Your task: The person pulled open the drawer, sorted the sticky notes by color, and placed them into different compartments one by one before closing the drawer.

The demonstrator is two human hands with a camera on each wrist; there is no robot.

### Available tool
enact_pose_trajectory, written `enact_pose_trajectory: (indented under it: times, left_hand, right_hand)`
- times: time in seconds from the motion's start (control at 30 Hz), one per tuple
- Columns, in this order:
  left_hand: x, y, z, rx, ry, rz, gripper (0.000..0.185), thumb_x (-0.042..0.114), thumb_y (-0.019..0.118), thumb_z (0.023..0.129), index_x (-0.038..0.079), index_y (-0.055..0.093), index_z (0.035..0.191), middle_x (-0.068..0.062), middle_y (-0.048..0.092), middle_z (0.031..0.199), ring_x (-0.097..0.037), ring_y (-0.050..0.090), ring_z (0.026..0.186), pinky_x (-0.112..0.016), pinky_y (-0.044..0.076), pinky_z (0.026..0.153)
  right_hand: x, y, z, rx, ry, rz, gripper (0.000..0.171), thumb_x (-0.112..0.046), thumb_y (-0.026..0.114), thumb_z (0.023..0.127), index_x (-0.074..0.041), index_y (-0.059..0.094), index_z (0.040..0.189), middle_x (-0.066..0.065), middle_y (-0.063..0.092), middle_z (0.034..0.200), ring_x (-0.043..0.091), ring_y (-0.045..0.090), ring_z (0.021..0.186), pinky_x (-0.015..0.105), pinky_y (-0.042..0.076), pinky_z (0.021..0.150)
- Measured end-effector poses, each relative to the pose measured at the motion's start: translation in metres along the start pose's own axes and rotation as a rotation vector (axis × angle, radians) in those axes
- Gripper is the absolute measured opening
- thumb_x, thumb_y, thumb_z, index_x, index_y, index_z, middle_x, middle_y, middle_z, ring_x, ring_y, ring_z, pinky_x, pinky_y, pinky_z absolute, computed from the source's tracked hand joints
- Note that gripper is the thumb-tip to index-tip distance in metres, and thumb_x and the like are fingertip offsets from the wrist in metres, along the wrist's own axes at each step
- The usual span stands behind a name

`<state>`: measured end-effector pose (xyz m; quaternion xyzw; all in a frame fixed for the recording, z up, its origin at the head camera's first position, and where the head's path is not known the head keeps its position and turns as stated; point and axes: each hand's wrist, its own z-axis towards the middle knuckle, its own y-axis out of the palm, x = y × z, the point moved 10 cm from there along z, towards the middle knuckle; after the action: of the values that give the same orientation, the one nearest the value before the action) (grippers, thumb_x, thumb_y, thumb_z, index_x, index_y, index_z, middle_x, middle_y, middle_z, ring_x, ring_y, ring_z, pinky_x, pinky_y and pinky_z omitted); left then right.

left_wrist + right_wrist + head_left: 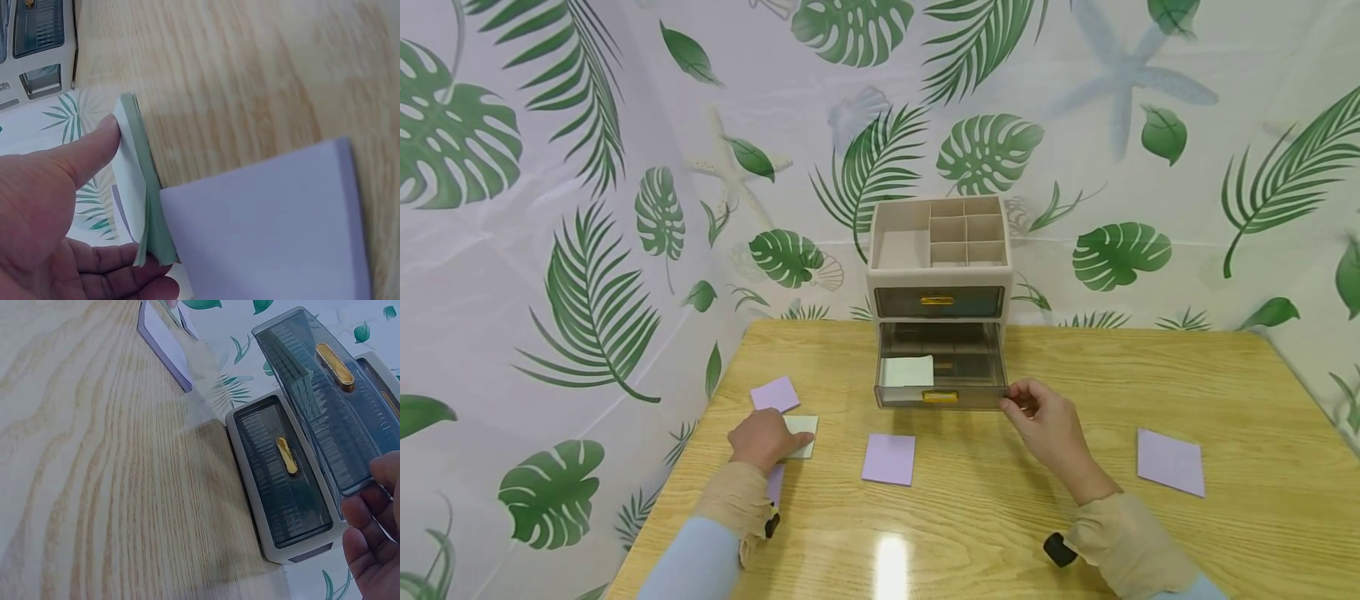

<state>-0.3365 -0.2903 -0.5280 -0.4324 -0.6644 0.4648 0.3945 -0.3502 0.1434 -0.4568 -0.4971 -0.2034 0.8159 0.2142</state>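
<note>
My left hand (763,437) grips a pale green sticky note pad (140,181), thumb on one face and fingers at the other side. Beside that pad in the left wrist view is a purple sticky note pad (269,231). At the drawer's front right corner, my right hand (1048,421) pinches the edge between thumb and finger. This smoky clear drawer (973,397), with a gold handle, is pulled out of a beige desk organizer (940,275). Inside its left part lies another pale green pad (907,372).
More purple pads lie on the wooden table: one at far left (775,393), one in the middle (889,459), one at right (1170,462). Another purple pad (776,483) is partly hidden by the left wrist. A closed lower drawer (284,475) sits beneath the pulled-out one.
</note>
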Motion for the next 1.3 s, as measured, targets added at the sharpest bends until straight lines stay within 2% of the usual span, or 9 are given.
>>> enact_pose_trajectory:
  times: [0.17,0.47,0.63,0.8,1.03,1.3]
  left_hand:
    - [-0.001,0.001,-0.001,0.004,-0.005,-0.019,0.063,0.067,0.067,0.075,0.005,0.069,0.084,-0.007,0.062,0.072,-0.022,0.056,0.063,-0.053,0.048,0.071]
    - [-0.006,-0.001,-0.004,0.04,-0.016,-0.06,0.051,0.058,0.069,0.08,0.008,0.063,0.072,-0.006,0.058,0.064,-0.021,0.054,0.056,-0.039,0.044,0.054]
    - [-0.006,-0.004,-0.006,0.067,-0.021,-0.095,0.046,0.052,0.072,0.081,0.007,0.063,0.073,-0.006,0.058,0.064,-0.021,0.055,0.058,-0.043,0.046,0.057]
    - [-0.007,-0.004,-0.004,0.088,-0.028,-0.121,0.043,0.046,0.074,0.081,0.004,0.065,0.08,-0.006,0.06,0.067,-0.02,0.057,0.059,-0.044,0.049,0.057]
    - [-0.004,-0.012,-0.003,0.152,-0.006,-0.121,0.039,0.038,0.073,0.084,0.001,0.062,0.088,-0.008,0.062,0.073,-0.021,0.058,0.063,-0.045,0.05,0.059]
    - [0.001,-0.024,-0.006,0.221,-0.005,-0.207,0.02,0.022,0.064,0.086,0.004,0.061,0.078,-0.009,0.063,0.073,-0.022,0.058,0.064,-0.042,0.048,0.056]
  right_hand:
    - [0.0,0.0,0.0,0.001,-0.004,-0.002,0.008,-0.017,0.068,0.091,-0.01,0.064,0.093,0.0,0.065,0.087,0.012,0.06,0.075,0.019,0.049,0.063]
    - [0.003,0.001,-0.001,0.005,0.008,-0.016,0.009,-0.018,0.068,0.091,-0.011,0.064,0.093,-0.001,0.065,0.085,0.011,0.058,0.074,0.02,0.048,0.063]
    - [0.002,0.001,-0.002,0.006,0.011,-0.017,0.008,-0.018,0.068,0.091,-0.011,0.064,0.093,-0.001,0.064,0.086,0.01,0.058,0.074,0.02,0.048,0.063]
    - [0.002,0.001,-0.001,0.008,0.007,-0.018,0.008,-0.018,0.068,0.091,-0.011,0.064,0.093,-0.001,0.065,0.085,0.01,0.058,0.074,0.02,0.048,0.063]
    - [0.001,0.001,-0.001,0.01,-0.002,-0.021,0.008,-0.018,0.068,0.091,-0.011,0.064,0.093,-0.001,0.065,0.085,0.01,0.059,0.074,0.02,0.048,0.063]
    - [0.0,0.0,0.0,0.009,-0.008,-0.002,0.009,-0.018,0.068,0.091,-0.011,0.064,0.093,0.0,0.065,0.086,0.011,0.059,0.074,0.019,0.048,0.063]
